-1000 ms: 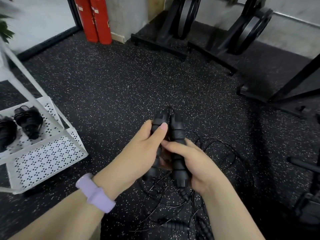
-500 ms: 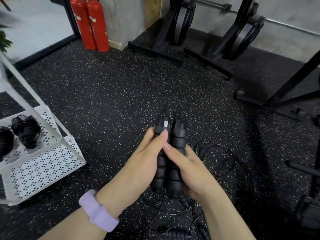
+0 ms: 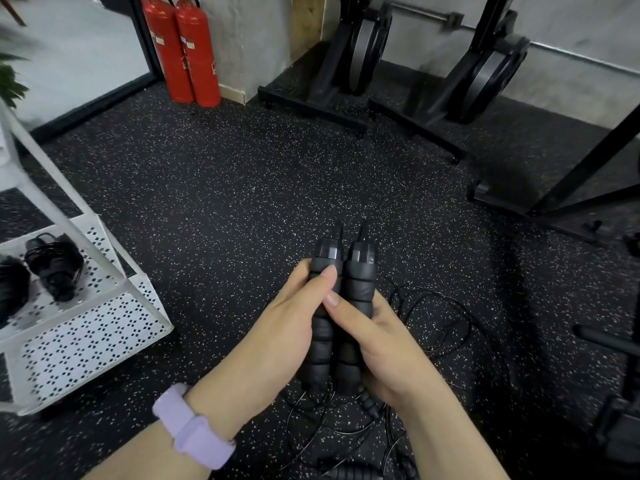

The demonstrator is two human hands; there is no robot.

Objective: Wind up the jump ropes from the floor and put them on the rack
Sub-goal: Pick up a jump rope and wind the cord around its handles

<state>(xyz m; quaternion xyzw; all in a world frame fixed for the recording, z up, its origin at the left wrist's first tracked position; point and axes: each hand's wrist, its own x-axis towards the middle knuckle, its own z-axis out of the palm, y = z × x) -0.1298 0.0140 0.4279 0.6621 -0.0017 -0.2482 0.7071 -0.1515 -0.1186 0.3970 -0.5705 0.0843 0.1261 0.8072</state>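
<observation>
Two black ribbed jump rope handles [image 3: 346,306] stand side by side and upright at the centre of the view. My left hand [image 3: 277,334] grips the left handle, thumb laid up its front. My right hand [image 3: 377,348] grips the right handle, its thumb across the seam between them. The thin black cord [image 3: 433,327] lies in loose loops on the speckled floor below and to the right. More black handles [image 3: 356,471] lie on the floor at the bottom edge. The white perforated rack [image 3: 90,327] stands at the left, with wound ropes [image 3: 53,268] on its shelf.
Two red fire extinguishers [image 3: 183,50] stand against the far wall. Black weight-plate stands [image 3: 353,74] line the back, and a black frame base [image 3: 540,199] sits at the right. More dark equipment [image 3: 620,348] is at the right edge. Open speckled floor [image 3: 225,188] lies ahead.
The two handles have been brought level and parallel, tips pointing up, and both hands slid lower along them. The view shifted slightly closer.
</observation>
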